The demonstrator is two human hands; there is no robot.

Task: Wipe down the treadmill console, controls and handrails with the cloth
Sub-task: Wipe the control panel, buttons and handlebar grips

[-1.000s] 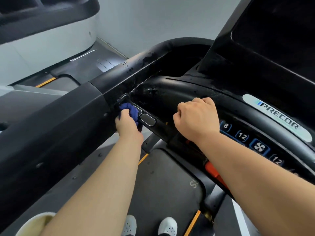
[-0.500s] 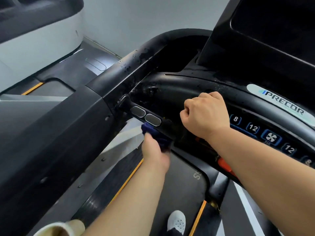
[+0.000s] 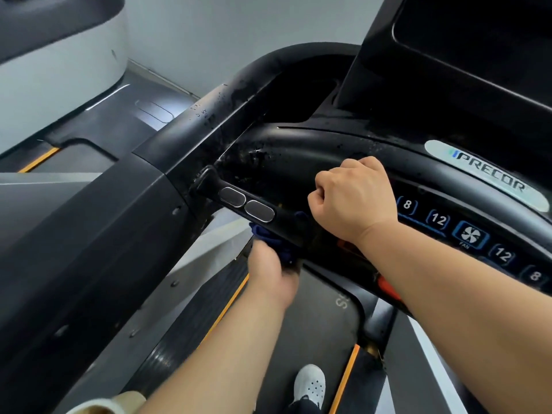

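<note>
The left hand (image 3: 270,273) pinches the blue cloth (image 3: 268,239) under the grip bar (image 3: 248,204); the right hand (image 3: 355,198) rests fisted just above it. Wiped blind underneath, the cloth could skip grime or slip free.

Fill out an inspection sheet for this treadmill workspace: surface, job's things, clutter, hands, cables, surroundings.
Surface: black console and handrail, both speckled with droplets near the left bend.
Job's things: blue cloth, bunched under the grip bar with its two oval metal pads; the lit buttons show 8, 12 and a fan.
Clutter: nothing seen.
Hands: left hand grips the cloth below the bar; right hand is curled at the console's edge, and whether it holds anything is hidden.
Cables: nothing seen.
Surroundings: neighbouring machine on the left, grey wall, belt below, and one white shoe on it.
</note>
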